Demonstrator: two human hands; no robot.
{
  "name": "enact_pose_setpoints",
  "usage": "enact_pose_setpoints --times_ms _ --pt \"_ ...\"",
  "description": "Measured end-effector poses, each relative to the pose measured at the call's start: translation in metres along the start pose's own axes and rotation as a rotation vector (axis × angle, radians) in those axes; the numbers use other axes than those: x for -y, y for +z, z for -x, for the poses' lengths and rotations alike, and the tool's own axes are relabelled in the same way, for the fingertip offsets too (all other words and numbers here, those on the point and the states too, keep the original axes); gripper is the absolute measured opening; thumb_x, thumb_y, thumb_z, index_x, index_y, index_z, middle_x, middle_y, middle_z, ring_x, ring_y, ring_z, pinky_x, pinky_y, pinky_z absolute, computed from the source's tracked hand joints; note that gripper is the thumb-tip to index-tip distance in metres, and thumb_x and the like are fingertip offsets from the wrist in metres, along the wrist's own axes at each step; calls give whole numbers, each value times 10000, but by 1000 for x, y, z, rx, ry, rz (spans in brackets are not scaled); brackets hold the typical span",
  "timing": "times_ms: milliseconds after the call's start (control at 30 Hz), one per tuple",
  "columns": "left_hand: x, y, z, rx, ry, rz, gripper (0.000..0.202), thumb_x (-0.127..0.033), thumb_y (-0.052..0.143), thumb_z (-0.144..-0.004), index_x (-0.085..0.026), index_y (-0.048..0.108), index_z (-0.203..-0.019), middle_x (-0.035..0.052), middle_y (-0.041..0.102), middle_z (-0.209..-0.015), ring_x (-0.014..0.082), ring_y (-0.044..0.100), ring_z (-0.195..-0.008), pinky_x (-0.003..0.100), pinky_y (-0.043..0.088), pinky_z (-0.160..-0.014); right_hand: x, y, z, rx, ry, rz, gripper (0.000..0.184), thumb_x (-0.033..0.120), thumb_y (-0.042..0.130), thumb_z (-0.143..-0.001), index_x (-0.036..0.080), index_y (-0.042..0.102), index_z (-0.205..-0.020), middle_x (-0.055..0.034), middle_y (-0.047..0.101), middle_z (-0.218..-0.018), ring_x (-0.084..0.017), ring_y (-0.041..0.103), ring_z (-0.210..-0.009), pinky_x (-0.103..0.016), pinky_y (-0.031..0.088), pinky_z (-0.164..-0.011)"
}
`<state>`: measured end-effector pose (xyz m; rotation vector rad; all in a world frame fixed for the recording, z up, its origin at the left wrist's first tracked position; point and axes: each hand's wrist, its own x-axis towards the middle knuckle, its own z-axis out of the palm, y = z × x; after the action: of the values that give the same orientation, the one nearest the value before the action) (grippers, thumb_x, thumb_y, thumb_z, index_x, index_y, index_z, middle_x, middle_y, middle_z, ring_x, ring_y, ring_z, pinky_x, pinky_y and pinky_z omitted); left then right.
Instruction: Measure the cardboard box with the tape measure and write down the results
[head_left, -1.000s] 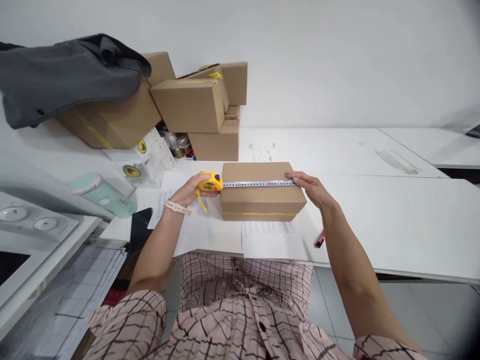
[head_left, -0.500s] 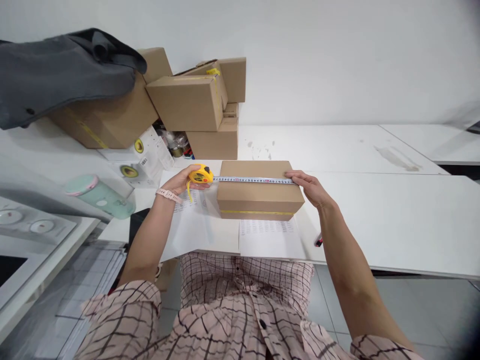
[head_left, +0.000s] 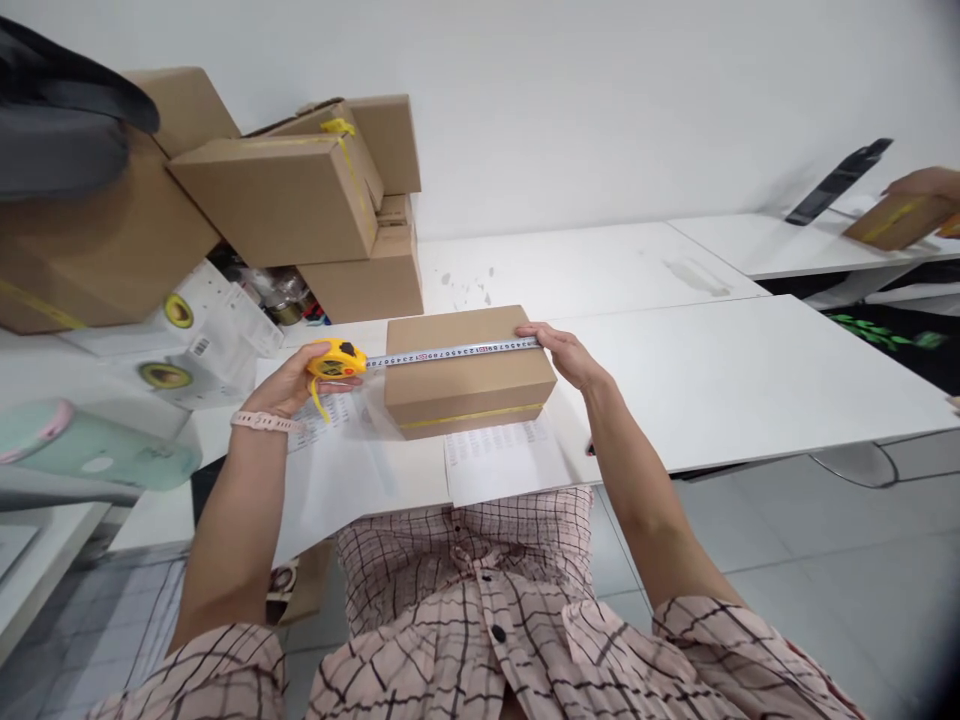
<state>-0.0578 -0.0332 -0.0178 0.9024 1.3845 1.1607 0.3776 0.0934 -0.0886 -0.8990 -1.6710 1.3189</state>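
My left hand (head_left: 283, 388) is closed around the yellow case of a tape measure (head_left: 336, 358), just left of a closed cardboard box (head_left: 472, 382). The silver blade (head_left: 450, 354) is drawn out and runs lengthwise across the box's top. At the box's right end, my right hand (head_left: 568, 358) pins the tip of the blade against the edge, fingers on top and thumb hidden. A yellow strap dangles from the case. Yellow tape runs along the box's front side. Printed sheets (head_left: 499, 465) lie under and in front of the box.
Stacked cardboard boxes (head_left: 274, 200) stand at the back left, beside cartons with avocado pictures (head_left: 202, 345). A mint-green bottle (head_left: 112, 450) is at the left. Far right, another person's hand (head_left: 926, 182) rests on a small taped box (head_left: 889, 222) on the white table (head_left: 705, 390).
The view has turned right, bringing another person's hand and small box into sight. My left hand with the tape case sits slightly farther from the box. My right hand stays at its right end.
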Motion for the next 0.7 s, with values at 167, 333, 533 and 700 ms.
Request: enact_pose_setpoints --times_ms 167,333,533,700 --pt "0 -1 1 -12 4 -30 387 -424 680 -800 -112 769 -1011 189 793 -959 328 785 -785 419 669 -707 5 2 2 9 -1 -21 350 568 683 -872 312 795 -1081 -6 657 -1369 -263 494 -1381 -434 348 -1202" --pt "-1 3 -1 17 -4 -37 395 -406 656 -823 -90 764 -1034 202 793 -985 336 784 -796 428 667 -713 1 8 1 -61 37 -138 306 469 735 -827 296 802 -1070 -6 675 -1355 -253 531 -1332 -427 374 -1175" --pt "-1 9 0 57 -5 -12 415 -407 688 -810 -73 749 -1049 181 798 -951 328 783 -792 417 663 -703 3 14 1 -172 106 -213 317 389 791 -753 281 808 -1051 -18 746 -1214 -257 596 -1195 -450 420 -1110" --pt "1 6 0 76 -25 -28 402 -407 661 -833 -93 729 -1073 156 800 -954 300 784 -785 411 659 -728 5 12 -1 -182 113 -210 305 376 821 -723 274 814 -1010 -25 768 -1119 -248 633 -1095 -469 455 -1065"
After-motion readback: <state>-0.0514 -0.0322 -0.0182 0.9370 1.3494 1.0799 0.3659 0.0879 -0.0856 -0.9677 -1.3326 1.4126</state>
